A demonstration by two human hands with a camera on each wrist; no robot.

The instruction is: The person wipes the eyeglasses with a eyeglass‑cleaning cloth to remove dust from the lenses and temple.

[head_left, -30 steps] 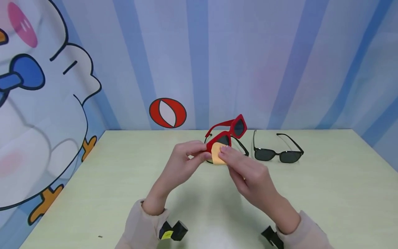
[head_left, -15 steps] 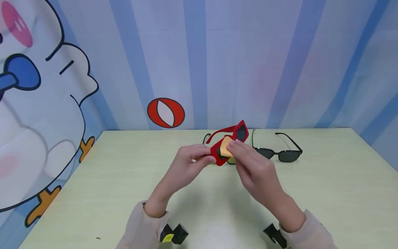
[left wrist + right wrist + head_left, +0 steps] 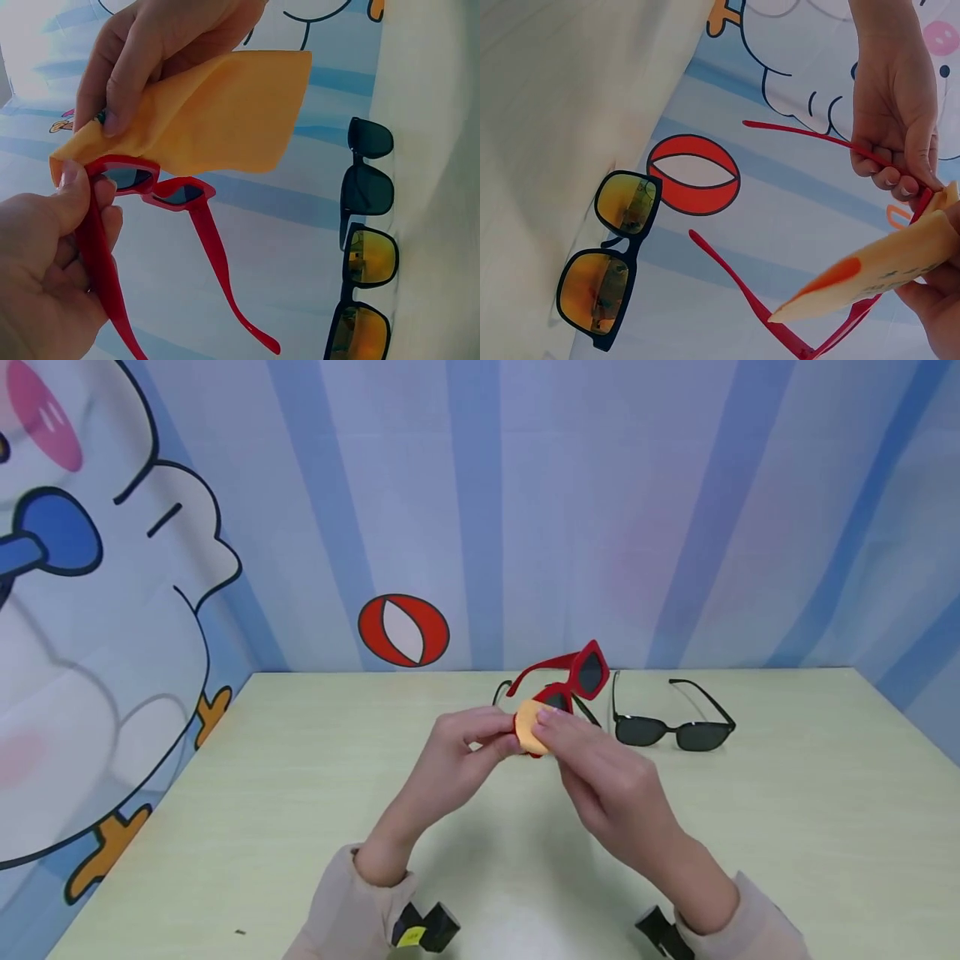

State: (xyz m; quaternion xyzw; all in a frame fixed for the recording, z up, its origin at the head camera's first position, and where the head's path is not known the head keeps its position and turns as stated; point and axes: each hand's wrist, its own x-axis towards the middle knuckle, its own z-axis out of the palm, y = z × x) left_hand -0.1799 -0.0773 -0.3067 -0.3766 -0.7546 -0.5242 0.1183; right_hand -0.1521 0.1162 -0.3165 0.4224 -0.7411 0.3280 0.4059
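My left hand (image 3: 468,750) pinches one end of the red sunglasses (image 3: 551,663), held tilted above the table. With my right hand (image 3: 615,772) I grip a yellow-orange cloth (image 3: 529,727) and press it on the lens nearest my left fingers. In the left wrist view the cloth (image 3: 240,112) hangs loose past the frame, and the red temples (image 3: 217,255) point away unfolded. The right wrist view shows dark print and an orange patch on the cloth (image 3: 885,262). The covered lens is partly hidden in each view.
Black sunglasses (image 3: 701,737) rest on the pale table (image 3: 810,827), at the right of my hands. Behind the red pair lies another dark pair with yellow-orange mirrored lenses (image 3: 600,289). A blue striped backdrop (image 3: 555,510) with cartoon figures closes off the far side.
The cloth slid rightward and inward over the lens, then back left to its outer end. The red sunglasses dipped, then rose again, ending slightly right. Both hands kept their hold.
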